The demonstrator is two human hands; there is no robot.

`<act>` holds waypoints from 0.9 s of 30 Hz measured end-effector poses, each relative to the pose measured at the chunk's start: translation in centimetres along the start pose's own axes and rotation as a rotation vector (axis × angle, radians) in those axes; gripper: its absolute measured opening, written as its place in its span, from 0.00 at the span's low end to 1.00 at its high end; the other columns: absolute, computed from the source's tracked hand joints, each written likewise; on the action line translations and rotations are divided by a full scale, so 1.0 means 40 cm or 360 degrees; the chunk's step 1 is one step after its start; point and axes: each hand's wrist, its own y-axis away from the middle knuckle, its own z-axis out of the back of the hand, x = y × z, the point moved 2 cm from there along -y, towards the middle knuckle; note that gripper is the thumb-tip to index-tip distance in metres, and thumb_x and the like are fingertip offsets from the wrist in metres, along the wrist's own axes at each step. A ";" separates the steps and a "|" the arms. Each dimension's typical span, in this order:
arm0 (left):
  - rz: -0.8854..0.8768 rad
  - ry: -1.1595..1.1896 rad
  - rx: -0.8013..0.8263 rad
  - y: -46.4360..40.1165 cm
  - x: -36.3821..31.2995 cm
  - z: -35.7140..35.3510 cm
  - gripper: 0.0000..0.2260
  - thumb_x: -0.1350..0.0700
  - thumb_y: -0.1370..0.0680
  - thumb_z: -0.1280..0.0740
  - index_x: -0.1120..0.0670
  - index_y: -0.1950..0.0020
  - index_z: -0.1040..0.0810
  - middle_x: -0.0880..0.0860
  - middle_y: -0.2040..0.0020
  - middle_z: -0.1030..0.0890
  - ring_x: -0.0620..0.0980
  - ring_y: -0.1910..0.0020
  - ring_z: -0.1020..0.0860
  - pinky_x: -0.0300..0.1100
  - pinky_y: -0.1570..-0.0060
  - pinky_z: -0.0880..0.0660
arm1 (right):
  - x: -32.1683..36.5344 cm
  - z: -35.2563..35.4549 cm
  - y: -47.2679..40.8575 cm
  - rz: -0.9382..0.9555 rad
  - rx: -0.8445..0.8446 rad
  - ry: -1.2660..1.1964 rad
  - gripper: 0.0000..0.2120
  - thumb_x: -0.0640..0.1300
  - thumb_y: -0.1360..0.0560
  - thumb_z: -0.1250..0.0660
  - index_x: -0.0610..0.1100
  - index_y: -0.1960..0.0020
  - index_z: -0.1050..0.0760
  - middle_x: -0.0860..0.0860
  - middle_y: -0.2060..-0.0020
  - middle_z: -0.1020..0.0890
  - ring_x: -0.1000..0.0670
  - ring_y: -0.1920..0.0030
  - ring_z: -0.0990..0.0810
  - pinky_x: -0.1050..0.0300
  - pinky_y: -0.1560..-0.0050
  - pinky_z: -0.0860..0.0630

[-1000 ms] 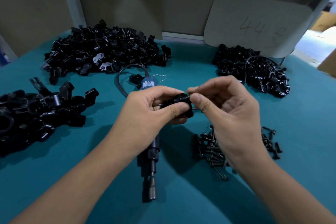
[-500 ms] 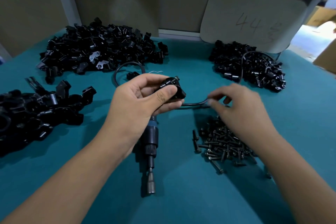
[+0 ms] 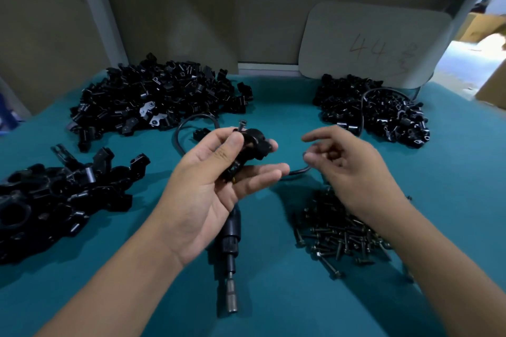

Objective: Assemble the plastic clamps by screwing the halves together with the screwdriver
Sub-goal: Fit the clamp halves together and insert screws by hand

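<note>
Near-left pile (image 3: 54, 200): black plastic clamp parts are heaped loose on the teal table (image 3: 273, 309); no bin or tray is seen under them.
Far-left pile (image 3: 153, 101): a larger heap of black parts is laid straight on the cloth, with a pale metal piece showing in it.
Left hand (image 3: 216, 180): the clamp (image 3: 252, 148) is pinched between thumb and fingers and held up above the table, near the middle of the view.
Clamp: two black halves are seen pressed together, with a screw (image 3: 242, 126) standing proud at the top, judged not yet driven home.
Handling: the clamp is judged light, stiff and rather smooth; the halves could slip apart unless squeezed across the joint, with the screw head left free.
Screwdriver (image 3: 231, 252): it is laid on the table below the left hand, tip toward the viewer, its cable (image 3: 191, 123) looped behind; it is judged heavier and best taken by the barrel.
Right hand (image 3: 347, 164): nothing is held; the fingers are loosely curled, hovering just beside the cable.
Screw pile (image 3: 336, 232): dark screws are scattered loose, uncontained.
Far-right pile (image 3: 375, 109): more black parts are heaped before a grey board (image 3: 369, 41).
</note>
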 end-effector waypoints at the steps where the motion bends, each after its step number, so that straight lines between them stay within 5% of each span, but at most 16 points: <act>1: 0.0008 -0.0021 0.0015 0.002 0.000 -0.002 0.16 0.54 0.16 0.36 0.65 0.37 0.24 0.68 0.41 0.16 0.64 0.53 0.13 0.43 0.59 0.15 | 0.017 0.002 0.002 0.0043 -0.0049 -0.0342 0.09 0.38 0.19 0.27 0.49 0.42 0.17 0.54 0.56 0.15 0.54 0.54 0.18 0.63 0.51 0.24; 4: 0.0006 -0.0092 0.0039 0.007 0.003 -0.004 0.17 0.53 0.15 0.38 0.67 0.36 0.28 0.66 0.44 0.16 0.57 0.64 0.18 0.41 0.70 0.23 | 0.076 -0.003 0.018 0.0175 -0.0056 -0.1145 0.07 0.39 0.21 0.28 0.46 0.45 0.14 0.46 0.54 0.13 0.49 0.52 0.16 0.59 0.46 0.19; 7: 0.0043 -0.0148 0.0056 0.010 0.007 -0.002 0.10 0.53 0.16 0.37 0.59 0.41 0.25 0.59 0.51 0.15 0.53 0.67 0.21 0.38 0.73 0.29 | 0.114 -0.022 0.036 0.0225 0.0073 -0.1432 0.07 0.41 0.22 0.27 0.45 0.45 0.14 0.45 0.53 0.13 0.48 0.51 0.15 0.58 0.46 0.19; 23: 0.0125 -0.0391 0.0187 0.013 0.021 -0.002 0.05 0.53 0.16 0.36 0.54 0.43 0.25 0.60 0.49 0.15 0.53 0.68 0.24 0.41 0.68 0.36 | 0.115 -0.028 0.052 0.0323 0.0064 -0.0644 0.05 0.40 0.21 0.26 0.47 0.47 0.15 0.50 0.55 0.12 0.50 0.55 0.14 0.57 0.49 0.17; 27: 0.0103 -0.0350 0.0140 0.015 0.022 -0.004 0.11 0.53 0.16 0.36 0.58 0.38 0.26 0.60 0.50 0.15 0.52 0.67 0.23 0.37 0.69 0.30 | 0.107 -0.040 0.056 0.0231 0.0088 -0.0767 0.15 0.49 0.18 0.31 0.50 0.33 0.19 0.48 0.46 0.13 0.47 0.43 0.15 0.50 0.40 0.18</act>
